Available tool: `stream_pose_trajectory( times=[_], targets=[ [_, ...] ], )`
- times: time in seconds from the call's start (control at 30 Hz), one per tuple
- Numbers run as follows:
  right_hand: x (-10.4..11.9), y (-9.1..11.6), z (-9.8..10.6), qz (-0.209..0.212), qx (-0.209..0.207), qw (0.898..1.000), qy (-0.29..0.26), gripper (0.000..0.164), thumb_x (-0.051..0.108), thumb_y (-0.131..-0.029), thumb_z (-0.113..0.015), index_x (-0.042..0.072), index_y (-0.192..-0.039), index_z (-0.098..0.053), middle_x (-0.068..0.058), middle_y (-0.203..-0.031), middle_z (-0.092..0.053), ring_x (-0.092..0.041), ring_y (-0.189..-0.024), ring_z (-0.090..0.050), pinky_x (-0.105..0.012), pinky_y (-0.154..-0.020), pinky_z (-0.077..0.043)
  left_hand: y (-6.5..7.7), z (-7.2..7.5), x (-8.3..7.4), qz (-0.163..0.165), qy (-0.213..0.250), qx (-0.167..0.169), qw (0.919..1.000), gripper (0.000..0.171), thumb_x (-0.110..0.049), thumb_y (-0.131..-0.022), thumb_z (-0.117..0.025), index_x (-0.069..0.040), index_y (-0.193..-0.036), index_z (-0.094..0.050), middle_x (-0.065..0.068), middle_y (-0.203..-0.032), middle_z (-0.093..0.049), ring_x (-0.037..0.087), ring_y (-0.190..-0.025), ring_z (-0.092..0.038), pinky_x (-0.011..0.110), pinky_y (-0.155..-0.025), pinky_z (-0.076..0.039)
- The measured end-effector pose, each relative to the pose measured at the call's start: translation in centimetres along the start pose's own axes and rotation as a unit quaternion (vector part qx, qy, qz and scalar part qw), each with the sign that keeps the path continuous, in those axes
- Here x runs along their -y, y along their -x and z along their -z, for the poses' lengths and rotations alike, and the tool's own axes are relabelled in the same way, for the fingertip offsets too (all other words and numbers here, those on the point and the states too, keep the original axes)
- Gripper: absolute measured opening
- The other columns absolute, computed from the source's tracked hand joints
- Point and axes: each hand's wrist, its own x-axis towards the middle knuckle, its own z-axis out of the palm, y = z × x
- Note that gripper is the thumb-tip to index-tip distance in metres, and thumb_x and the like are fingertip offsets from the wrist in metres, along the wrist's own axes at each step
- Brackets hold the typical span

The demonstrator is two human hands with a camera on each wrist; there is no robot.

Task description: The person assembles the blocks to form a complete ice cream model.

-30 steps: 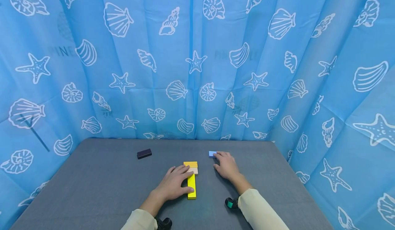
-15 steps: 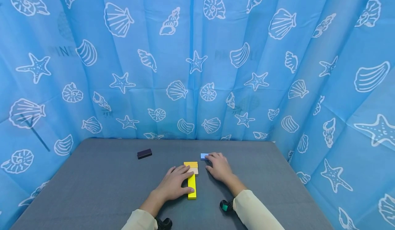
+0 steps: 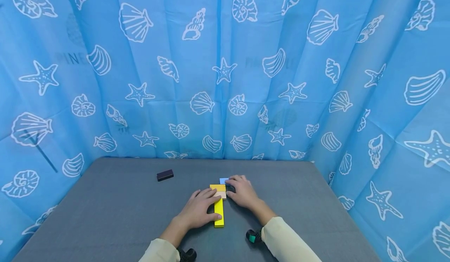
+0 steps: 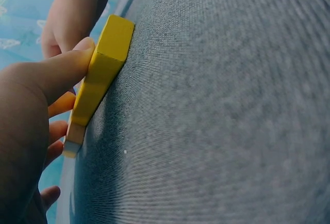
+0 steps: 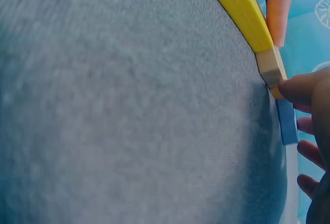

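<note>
A long yellow block (image 3: 218, 213) lies lengthwise on the table. Crosswise at its far end sit a cream block (image 3: 221, 194) and an orange-yellow block (image 3: 217, 187). My left hand (image 3: 197, 210) spreads over the left side of this row, its thumb on the yellow block's near part and its fingers by the cream and orange blocks. A blue block (image 5: 287, 122) sits at the orange block's far side. My right hand (image 3: 242, 191) has its fingertips on the blue block's right part, which they partly cover. Its thumb (image 5: 296, 89) is beside the cream and orange blocks.
A black block (image 3: 165, 175) lies apart on the grey cloth-covered table (image 3: 116, 215), to the far left. A blue curtain (image 3: 225, 78) with shell prints hangs behind the table and along its sides. Both forearms wear pale sleeves and dark wrist devices.
My right hand has slid the blue block leftward and slightly nearer, from apart on the right to the far end of the row. My left hand and the other blocks have stayed put.
</note>
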Motion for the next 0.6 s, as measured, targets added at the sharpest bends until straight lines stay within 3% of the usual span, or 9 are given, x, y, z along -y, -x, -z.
stream_pose_trajectory(
  times=[0.6],
  targets=[
    [0.36, -0.21, -0.80, 0.041, 0.003, 0.997, -0.070, 0.038, 0.012, -0.090, -0.061, 0.010, -0.128, -0.064, -0.005, -0.135, -0.057, -0.027, -0.127, -0.047, -0.055, -0.105, -0.034, 0.12, -0.11, 0.15, -0.005, 0.008, -0.005, 0.9999, 0.068, -0.064, -0.087, -0.056, -0.025, -0.143, -0.051, 0.000, -0.152, -0.040, 0.025, -0.141, -0.031, 0.059, -0.111, -0.020]
  ],
)
